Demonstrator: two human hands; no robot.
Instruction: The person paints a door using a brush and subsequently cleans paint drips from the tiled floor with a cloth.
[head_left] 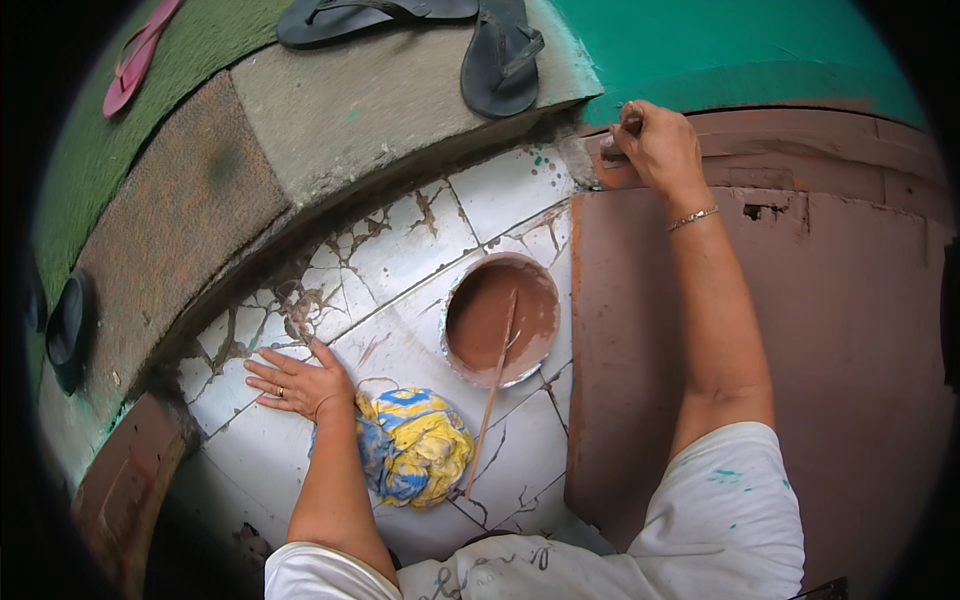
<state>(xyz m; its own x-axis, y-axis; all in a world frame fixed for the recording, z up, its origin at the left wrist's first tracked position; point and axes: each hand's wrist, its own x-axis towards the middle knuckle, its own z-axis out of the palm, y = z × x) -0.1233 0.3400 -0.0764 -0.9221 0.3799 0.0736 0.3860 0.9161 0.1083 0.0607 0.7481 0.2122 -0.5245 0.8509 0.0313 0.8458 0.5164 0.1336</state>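
The right hand (660,148) clenches a small paint-caked brush (622,135) against the reddish-brown painted ledge (760,180), far from the round bowl of brown paint (500,318) lying nearer the left hand (297,383), spread flat on cracked white tiles (420,250).

Most of the brush (618,140) is hidden inside the right hand (660,148), so its bristles past the grip cannot be made out. The stick (493,385) is partly sunk in paint. A pink sandal (135,55) is cut off.
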